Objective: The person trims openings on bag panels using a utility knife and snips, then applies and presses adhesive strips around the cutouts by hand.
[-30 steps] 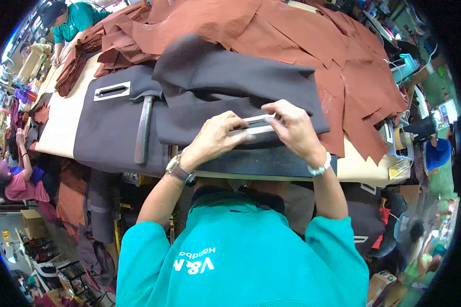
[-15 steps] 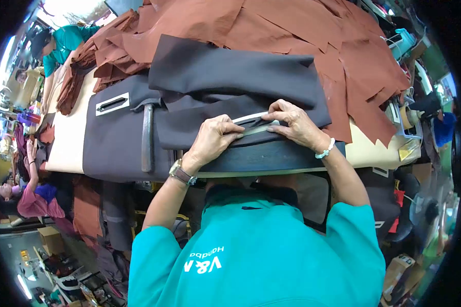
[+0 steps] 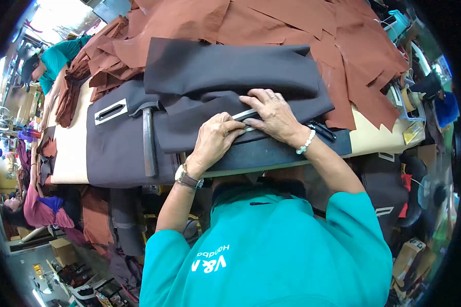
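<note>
My left hand [image 3: 217, 137] pinches the left part of a white-edged strip [image 3: 244, 115] at the front of a folded dark fabric piece [image 3: 230, 69]. On the strip's right part lies my right hand [image 3: 272, 113], its thumb and fingers pressing it from either side. The strip is mostly hidden under my fingers. Beneath the fabric's front edge is a dark slab [image 3: 271, 151]. To the left, a hammer [image 3: 148, 138] rests on another dark fabric piece [image 3: 118, 146], beside a white rectangular frame with a slot [image 3: 111, 111].
Reddish-brown sheets [image 3: 292, 30] cover the back of the pale table [image 3: 69, 153]. A black tool [image 3: 322, 130] lies right of my right hand. One person in a teal shirt [image 3: 56, 61] is at the back left, another in pink [image 3: 43, 211] at the left.
My right hand has shifted left along the strip, closer to my left hand, and the black tool beside it now shows. The camera view has shifted slightly.
</note>
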A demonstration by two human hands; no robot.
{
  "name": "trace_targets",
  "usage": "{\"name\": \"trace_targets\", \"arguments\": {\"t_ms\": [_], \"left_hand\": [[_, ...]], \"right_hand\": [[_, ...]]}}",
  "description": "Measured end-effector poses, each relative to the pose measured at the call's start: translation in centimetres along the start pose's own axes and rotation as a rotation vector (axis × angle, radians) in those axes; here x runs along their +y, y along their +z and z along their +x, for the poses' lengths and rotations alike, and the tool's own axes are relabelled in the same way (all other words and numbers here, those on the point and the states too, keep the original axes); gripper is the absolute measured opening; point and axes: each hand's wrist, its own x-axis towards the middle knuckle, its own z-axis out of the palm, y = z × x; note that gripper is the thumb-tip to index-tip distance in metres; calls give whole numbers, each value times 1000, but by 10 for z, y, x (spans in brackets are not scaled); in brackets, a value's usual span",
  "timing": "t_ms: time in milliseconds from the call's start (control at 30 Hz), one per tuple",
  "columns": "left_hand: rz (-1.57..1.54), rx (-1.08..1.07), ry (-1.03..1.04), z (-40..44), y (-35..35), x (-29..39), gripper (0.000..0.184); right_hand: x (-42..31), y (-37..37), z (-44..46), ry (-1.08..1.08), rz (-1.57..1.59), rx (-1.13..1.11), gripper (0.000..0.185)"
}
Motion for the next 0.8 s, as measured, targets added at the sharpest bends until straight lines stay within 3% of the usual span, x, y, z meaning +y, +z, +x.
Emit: {"name": "trace_targets", "arguments": {"t_ms": [167, 233, 400, 633, 800], "left_hand": [[98, -39, -70, -21, -25, -3, 13], [18, -26, -156, -31, -28, -5, 14], [15, -7, -103, -31, -26, -9, 12], [32, 60, -187, -52, -38, -14, 17], [22, 59, -176, -50, -38, -15, 18]], "right_hand": [[8, -11, -6, 97, 11, -32, 59], [7, -9, -6, 75, -7, -19, 58], [-29, 25, 12, -88, 37, 36, 59], [-17, 14, 6, 27, 6, 31, 60], [-35, 32, 17, -86, 48, 69, 58]]}}
